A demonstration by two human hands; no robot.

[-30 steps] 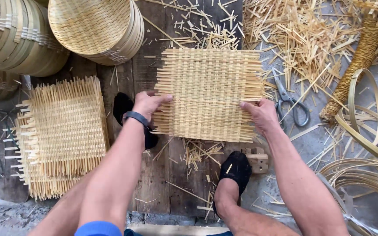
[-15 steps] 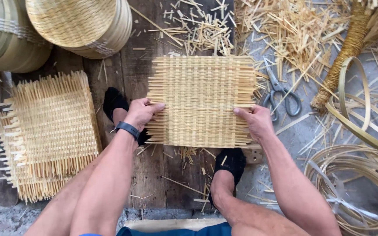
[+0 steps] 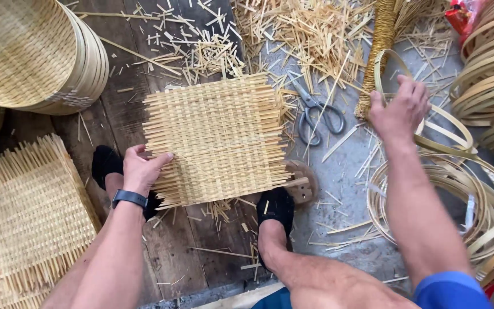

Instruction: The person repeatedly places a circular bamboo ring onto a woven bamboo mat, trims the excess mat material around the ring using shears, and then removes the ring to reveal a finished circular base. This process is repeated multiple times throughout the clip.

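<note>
A square woven bamboo mat lies on the dark wooden boards in front of me. My left hand, with a dark wristband, grips the mat's left edge. My right hand is off the mat and far to the right, fingers closed on a thin bamboo hoop from the pile of hoops. My two feet in black socks rest under the mat's lower corners, the right foot by a small round wooden block.
Grey scissors lie just right of the mat among bamboo offcuts. Stacked round woven baskets stand at top left. Another stack of woven mats lies at lower left. Coiled bamboo strips fill the right side, beside a rope-wrapped bundle.
My right hand has let go of the mat's right edge and reached right to the bamboo hoops. The left hand stays on the mat, which has tilted slightly.
</note>
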